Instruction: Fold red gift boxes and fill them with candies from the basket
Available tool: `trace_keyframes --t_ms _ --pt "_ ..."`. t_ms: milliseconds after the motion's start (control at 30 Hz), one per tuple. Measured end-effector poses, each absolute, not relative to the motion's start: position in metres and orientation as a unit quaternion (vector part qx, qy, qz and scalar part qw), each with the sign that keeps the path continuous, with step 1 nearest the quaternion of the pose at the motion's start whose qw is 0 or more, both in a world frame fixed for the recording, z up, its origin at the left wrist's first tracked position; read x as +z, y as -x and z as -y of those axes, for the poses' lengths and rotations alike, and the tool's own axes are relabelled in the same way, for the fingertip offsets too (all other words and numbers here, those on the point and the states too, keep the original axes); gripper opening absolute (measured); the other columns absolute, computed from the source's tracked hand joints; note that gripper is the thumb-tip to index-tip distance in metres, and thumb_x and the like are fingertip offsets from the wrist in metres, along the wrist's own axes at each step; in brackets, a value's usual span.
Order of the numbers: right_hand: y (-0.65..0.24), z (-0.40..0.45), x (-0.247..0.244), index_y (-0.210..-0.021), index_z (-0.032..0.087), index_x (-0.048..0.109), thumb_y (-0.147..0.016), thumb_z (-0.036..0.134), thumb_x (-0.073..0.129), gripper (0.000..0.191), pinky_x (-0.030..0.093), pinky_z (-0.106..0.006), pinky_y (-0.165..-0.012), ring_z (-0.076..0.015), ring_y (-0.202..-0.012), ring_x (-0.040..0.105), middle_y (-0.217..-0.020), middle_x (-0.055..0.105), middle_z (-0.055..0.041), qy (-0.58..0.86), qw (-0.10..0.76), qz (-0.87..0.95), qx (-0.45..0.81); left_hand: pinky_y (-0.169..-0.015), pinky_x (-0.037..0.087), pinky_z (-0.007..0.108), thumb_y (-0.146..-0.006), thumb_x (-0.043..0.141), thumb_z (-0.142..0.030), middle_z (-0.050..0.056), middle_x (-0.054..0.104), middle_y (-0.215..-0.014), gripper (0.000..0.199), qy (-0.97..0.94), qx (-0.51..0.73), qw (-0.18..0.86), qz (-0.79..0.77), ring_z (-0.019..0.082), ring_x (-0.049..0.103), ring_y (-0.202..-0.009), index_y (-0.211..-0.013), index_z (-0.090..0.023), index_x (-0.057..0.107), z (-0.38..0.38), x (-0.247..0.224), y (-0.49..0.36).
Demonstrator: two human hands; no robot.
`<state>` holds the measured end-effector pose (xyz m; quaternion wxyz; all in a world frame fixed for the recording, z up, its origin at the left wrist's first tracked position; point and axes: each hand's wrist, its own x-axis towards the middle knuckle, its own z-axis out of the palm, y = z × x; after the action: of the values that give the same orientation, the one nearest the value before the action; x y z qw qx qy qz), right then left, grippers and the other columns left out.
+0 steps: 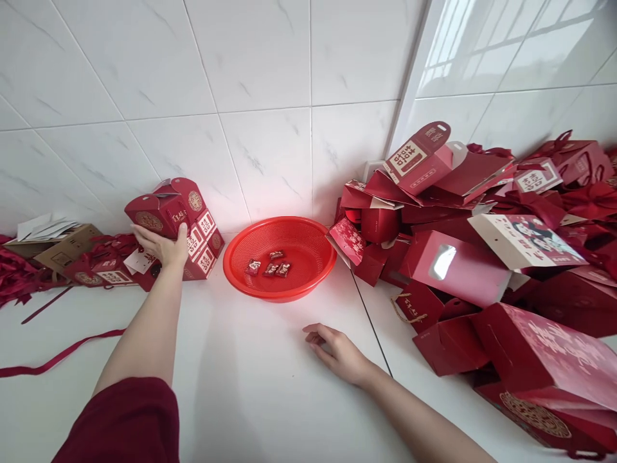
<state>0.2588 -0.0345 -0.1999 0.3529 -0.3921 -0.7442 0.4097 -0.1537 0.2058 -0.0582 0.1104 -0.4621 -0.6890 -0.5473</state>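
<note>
On my feed, the upper red box (152, 213) sits at far left against stacked boxes (204, 239), likely leaning on them for support. My left hand (162, 247) spreads thumb and fingers across its near side; can't tell if it's gripping. Red basket (270, 295) corrals small packets (283, 270). Right hand (340, 352) holds nothing, fingers loosely curled, near the basket. Box pile (456, 263) at right looks dumped, not stacked.

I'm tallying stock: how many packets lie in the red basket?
4 in the red basket: one packet at left, a second packet at back, a third packet and fourth packet together near centre. More may hide beneath.
</note>
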Motion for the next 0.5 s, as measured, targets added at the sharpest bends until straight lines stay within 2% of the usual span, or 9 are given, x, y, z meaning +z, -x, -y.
trace_keyframes --t_ms 100,167,267,400,500 --pt "-0.259 0.033 -0.202 -0.124 0.024 0.056 -0.094 0.017 0.049 0.031 0.055 -0.032 -0.087 -0.0173 -0.096 0.067 -0.107 0.068 -0.0057 0.388 0.361 0.745 0.405 -0.120 0.003 0.059 -0.087 0.069 -0.040 0.033 -0.009 -0.159 0.109 0.500 -0.551 0.125 0.656 0.042 -0.002 -0.149 -0.153 0.005 -0.006 -0.178 -0.064 0.137" --pt "-0.259 0.032 -0.204 -0.123 0.024 0.056 -0.093 0.016 0.050 0.032 0.055 -0.031 -0.086 -0.0170 -0.096 0.067 -0.107 0.068 -0.0056 0.386 0.365 0.748 0.399 -0.122 0.003 0.054 -0.087 0.067 -0.033 0.029 -0.010 -0.161 0.104 0.534 -0.546 0.142 0.629 0.038 -0.004 -0.151 -0.155 0.001 -0.003 -0.154 -0.073 0.114" --pt "-0.258 0.030 -0.206 -0.123 0.023 0.057 -0.092 0.014 0.049 0.033 0.056 -0.030 -0.084 -0.0162 -0.094 0.068 -0.105 0.069 -0.0053 0.381 0.371 0.755 0.383 -0.124 0.008 0.050 -0.087 0.066 -0.029 0.024 -0.001 -0.163 0.093 0.619 -0.527 0.161 0.559 0.034 0.000 -0.153 -0.157 -0.007 0.011 -0.112 -0.091 0.067" --pt "-0.258 0.030 -0.205 -0.115 0.023 0.062 -0.092 0.012 0.048 0.028 0.057 -0.028 -0.078 -0.0154 -0.090 0.068 -0.104 0.070 -0.0045 0.373 0.384 0.773 0.340 -0.120 0.028 0.051 -0.090 0.061 -0.021 0.016 0.036 -0.154 0.055 0.776 -0.446 0.114 0.430 0.031 0.034 -0.145 -0.143 -0.020 0.047 -0.049 -0.122 0.005" --pt "-0.261 0.029 -0.197 -0.105 0.023 0.066 -0.093 0.013 0.048 0.024 0.055 -0.031 -0.083 -0.0177 -0.093 0.067 -0.099 0.072 -0.0041 0.371 0.412 0.783 0.282 -0.114 0.038 0.047 -0.090 0.055 -0.012 0.009 0.067 -0.124 0.034 0.905 -0.339 0.045 0.253 0.023 0.058 -0.124 -0.122 -0.023 0.064 -0.007 -0.151 -0.025"
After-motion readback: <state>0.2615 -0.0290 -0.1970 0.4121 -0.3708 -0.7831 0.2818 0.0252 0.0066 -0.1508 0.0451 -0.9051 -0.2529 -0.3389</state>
